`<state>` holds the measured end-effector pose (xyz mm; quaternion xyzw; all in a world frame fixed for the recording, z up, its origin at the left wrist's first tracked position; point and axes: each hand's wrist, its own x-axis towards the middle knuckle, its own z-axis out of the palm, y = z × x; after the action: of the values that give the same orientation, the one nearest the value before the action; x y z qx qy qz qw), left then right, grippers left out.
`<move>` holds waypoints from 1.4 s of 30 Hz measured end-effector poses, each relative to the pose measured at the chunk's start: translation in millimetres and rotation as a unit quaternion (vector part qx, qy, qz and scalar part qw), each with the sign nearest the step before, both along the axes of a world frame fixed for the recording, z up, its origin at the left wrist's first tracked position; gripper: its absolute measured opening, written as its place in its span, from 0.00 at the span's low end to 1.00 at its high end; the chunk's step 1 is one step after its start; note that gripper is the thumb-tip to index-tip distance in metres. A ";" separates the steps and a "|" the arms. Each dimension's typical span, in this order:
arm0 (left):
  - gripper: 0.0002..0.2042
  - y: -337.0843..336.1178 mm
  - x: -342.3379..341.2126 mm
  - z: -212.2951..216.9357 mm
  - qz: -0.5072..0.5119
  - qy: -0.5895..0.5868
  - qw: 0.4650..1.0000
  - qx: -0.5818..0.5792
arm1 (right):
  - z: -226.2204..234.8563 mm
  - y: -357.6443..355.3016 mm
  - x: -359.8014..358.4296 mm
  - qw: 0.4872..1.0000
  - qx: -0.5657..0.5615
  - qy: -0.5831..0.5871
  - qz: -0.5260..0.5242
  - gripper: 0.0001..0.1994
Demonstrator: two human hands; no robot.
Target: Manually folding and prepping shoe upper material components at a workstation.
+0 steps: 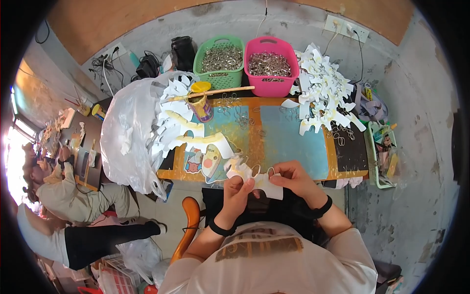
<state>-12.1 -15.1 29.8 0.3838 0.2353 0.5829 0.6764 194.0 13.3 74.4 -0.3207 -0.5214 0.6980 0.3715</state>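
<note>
Close to my body, just off the table's front edge, both hands grip a white cut-out piece [270, 188] that looks like paper or card. My left hand [236, 200] pinches its left part between thumb and fingers. My right hand [296, 180] pinches its upper right side. Thin metal loops stick up from the piece, one of them a wire ring [270, 171] at my right fingertips. Beside my left fingers hangs a crumpled white part [238, 168] with yellowish smears; whether it belongs to the same piece, I cannot tell.
On the table [252, 132] lie a left stack of white strips [188, 122] with yellow edges and a right heap of white pieces [323, 88]. A stick [225, 91] rests across a can [201, 110]. Green [220, 77] and pink baskets [272, 88] hold metal parts. A co-worker [68, 196] sits left.
</note>
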 end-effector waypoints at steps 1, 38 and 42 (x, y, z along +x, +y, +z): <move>0.09 -0.1 0.7 -3.1 -0.001 0.001 1.000 0.001 | -0.4 -0.2 0.1 1.000 0.009 -0.010 -0.007 0.05; 0.11 -29.9 -40.1 12.6 0.216 0.504 0.836 0.027 | -69.0 -1.7 -30.3 0.759 0.535 -0.362 -0.079 0.23; 0.13 18.4 -49.6 14.1 0.168 0.597 0.721 0.308 | -86.6 -5.2 -26.6 0.803 0.487 -0.331 -0.089 0.26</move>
<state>-61.7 3.3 43.9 0.7938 0.4582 0.3778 0.1311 167.4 8.1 -12.3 -0.3543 -0.8534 0.1676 0.3437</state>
